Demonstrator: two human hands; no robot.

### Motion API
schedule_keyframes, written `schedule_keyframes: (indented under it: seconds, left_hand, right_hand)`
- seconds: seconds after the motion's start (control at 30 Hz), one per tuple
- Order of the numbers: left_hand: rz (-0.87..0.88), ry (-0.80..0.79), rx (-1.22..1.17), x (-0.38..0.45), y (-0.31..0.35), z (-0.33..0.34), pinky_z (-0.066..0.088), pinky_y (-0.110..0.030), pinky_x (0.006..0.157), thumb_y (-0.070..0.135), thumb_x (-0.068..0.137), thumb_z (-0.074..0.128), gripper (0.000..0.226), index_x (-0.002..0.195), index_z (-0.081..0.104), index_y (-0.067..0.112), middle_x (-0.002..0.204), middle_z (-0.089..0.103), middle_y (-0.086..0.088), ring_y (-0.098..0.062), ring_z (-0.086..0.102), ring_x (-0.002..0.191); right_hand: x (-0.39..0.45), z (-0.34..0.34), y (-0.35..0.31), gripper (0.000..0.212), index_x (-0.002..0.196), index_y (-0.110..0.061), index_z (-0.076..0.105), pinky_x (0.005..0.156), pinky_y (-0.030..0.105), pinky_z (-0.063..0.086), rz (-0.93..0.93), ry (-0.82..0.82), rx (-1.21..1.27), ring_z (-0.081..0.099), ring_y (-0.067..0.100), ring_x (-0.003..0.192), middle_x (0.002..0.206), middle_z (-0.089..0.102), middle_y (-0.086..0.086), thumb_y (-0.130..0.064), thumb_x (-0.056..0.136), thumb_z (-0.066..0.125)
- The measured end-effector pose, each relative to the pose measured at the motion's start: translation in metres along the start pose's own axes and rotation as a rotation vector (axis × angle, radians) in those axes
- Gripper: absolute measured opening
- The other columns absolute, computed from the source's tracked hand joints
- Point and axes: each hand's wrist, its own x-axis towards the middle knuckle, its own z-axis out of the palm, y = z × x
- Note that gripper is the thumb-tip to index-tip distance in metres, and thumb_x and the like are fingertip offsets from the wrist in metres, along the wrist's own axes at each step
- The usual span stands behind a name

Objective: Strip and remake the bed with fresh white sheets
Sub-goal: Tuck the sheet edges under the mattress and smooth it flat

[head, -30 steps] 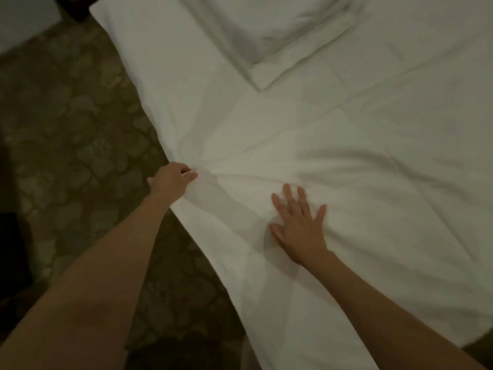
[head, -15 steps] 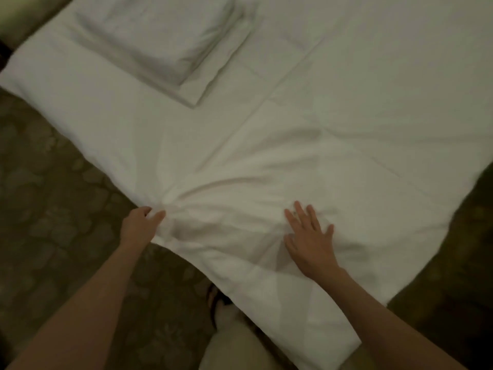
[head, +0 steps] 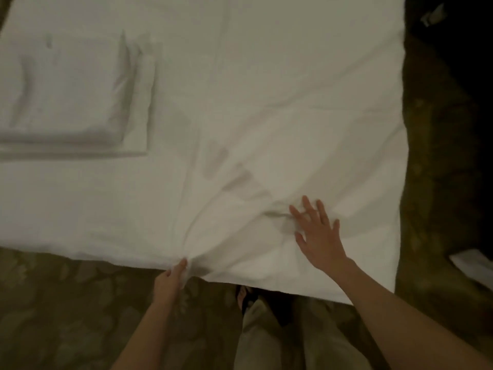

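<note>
The white sheet (head: 266,116) covered the bed top, with the pillow (head: 66,86) as landmark at its upper left. Compared with half a second earlier, the view had swung round: the pillow, then at the top centre-left, now sat further left, and the sheet's near edge, then slanting, ran almost level across the frame. Both hands kept their places on the sheet.

The left hand (head: 170,283) pinched a gathered fold at the near edge, below and right of the pillow; creases fanned from that pinch up toward the pillow's near right corner. The right hand (head: 318,236) lay flat with fingers spread, further right of the pillow, pressing the sheet and gripping nothing.

The sheet's long axis could not be told, as its far end ran out of frame. Its right edge dropped almost vertically to a corner near the right forearm. Patterned carpet (head: 66,303) lay open along the near edge and beyond the right edge.
</note>
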Motion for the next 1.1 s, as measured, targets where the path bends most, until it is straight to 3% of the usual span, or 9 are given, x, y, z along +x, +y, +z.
schedule_keyframes:
  seconds: [0.1, 0.23, 0.33, 0.5, 0.67, 0.73, 0.9, 1.0, 1.1]
  left_hand:
    - [-0.118, -0.134, -0.153, -0.004, -0.007, 0.005, 0.048, -0.032, 0.081, 0.034, 0.092, 0.061, 0.054, 0.133, 0.047, 0.003, 0.126, 0.053, -0.013, -0.031, 0.052, 0.104]
    - [-0.167, -0.292, -0.512, -0.009, -0.028, 0.011, 0.044, -0.046, 0.088, 0.027, 0.098, 0.05, 0.033, 0.129, 0.05, 0.017, 0.11, 0.059, -0.008, -0.024, 0.059, 0.093]
    - [-0.165, -0.273, -0.62, -0.015, -0.038, 0.014, 0.043, -0.046, 0.096, 0.024, 0.085, 0.061, 0.053, 0.135, 0.045, 0.019, 0.102, 0.061, -0.005, -0.023, 0.059, 0.103]
    - [-0.11, -0.166, -0.778, -0.018, -0.048, 0.021, 0.048, -0.032, 0.083, 0.031, 0.09, 0.061, 0.052, 0.138, 0.048, 0.018, 0.124, 0.058, -0.002, -0.018, 0.059, 0.101]
    - [-0.019, -0.056, -0.695, -0.03, -0.052, 0.015, 0.054, -0.025, 0.068, 0.026, 0.096, 0.057, 0.014, 0.105, 0.054, 0.016, 0.1, 0.059, 0.003, -0.012, 0.057, 0.084]
    - [-0.03, -0.025, -0.667, -0.032, -0.051, 0.006, 0.053, -0.02, 0.047, 0.025, 0.095, 0.059, 0.008, 0.092, 0.055, 0.018, 0.098, 0.059, 0.005, -0.01, 0.056, 0.078]
    - [0.011, 0.046, -0.592, -0.029, -0.033, -0.005, 0.048, -0.017, 0.041, 0.023, 0.093, 0.063, 0.01, 0.098, 0.057, 0.017, 0.113, 0.057, -0.001, -0.018, 0.059, 0.091]
    - [0.029, 0.085, -0.558, -0.026, -0.031, -0.001, 0.05, -0.022, 0.05, 0.023, 0.09, 0.066, 0.031, 0.119, 0.058, 0.011, 0.117, 0.056, -0.003, -0.02, 0.058, 0.094]
    - [-0.014, 0.008, -0.534, -0.022, -0.032, 0.002, 0.05, -0.04, 0.089, 0.022, 0.093, 0.061, 0.045, 0.136, 0.048, 0.016, 0.132, 0.051, -0.005, -0.026, 0.056, 0.11]
  right_hand:
    - [-0.019, 0.004, 0.019, 0.06, 0.153, -0.036, 0.008, 0.11, 0.06, 0.02, 0.034, 0.045, 0.048, -0.009, 0.019, 0.149, 0.161, -0.01, -0.008, -0.027, 0.101, 0.036]
    - [-0.062, 0.025, 0.053, 0.06, 0.153, -0.036, 0.005, 0.115, 0.054, 0.015, 0.149, 0.05, 0.156, -0.014, 0.013, 0.147, 0.16, -0.013, -0.012, -0.024, 0.102, 0.034]
    - [-0.096, 0.039, 0.072, 0.061, 0.153, -0.035, 0.008, 0.117, 0.048, 0.013, 0.187, 0.072, 0.245, -0.015, 0.008, 0.146, 0.16, -0.01, -0.013, -0.021, 0.101, 0.037]
    - [-0.125, 0.062, 0.088, 0.05, 0.14, -0.023, 0.046, 0.103, 0.04, 0.044, 0.304, 0.302, 0.414, 0.04, 0.021, 0.13, 0.143, 0.039, 0.004, -0.014, 0.092, 0.057]
    - [-0.133, 0.068, 0.099, 0.046, 0.13, -0.011, 0.05, 0.1, 0.046, 0.044, 0.896, 0.459, 0.807, 0.044, 0.031, 0.123, 0.137, 0.042, 0.013, -0.018, 0.087, 0.066]
    - [-0.137, 0.067, 0.104, 0.059, 0.139, -0.008, 0.042, 0.102, 0.045, 0.04, 1.116, 0.348, 1.015, 0.042, 0.034, 0.127, 0.142, 0.04, 0.016, -0.025, 0.088, 0.067]
    - [-0.138, 0.066, 0.107, 0.051, 0.132, -0.001, 0.048, 0.084, 0.033, 0.042, 1.113, 0.087, 1.22, 0.053, 0.033, 0.113, 0.128, 0.054, 0.017, -0.03, 0.092, 0.062]
    - [-0.141, 0.071, 0.105, 0.041, 0.113, 0.003, 0.059, 0.088, 0.038, 0.048, 1.166, 0.131, 1.166, 0.06, 0.034, 0.105, 0.118, 0.062, 0.02, -0.032, 0.092, 0.061]
    - [-0.143, 0.07, 0.107, 0.048, 0.126, 0.0, 0.05, 0.092, 0.041, 0.044, 1.27, 0.253, 1.279, 0.052, 0.034, 0.115, 0.127, 0.054, 0.017, -0.029, 0.09, 0.065]
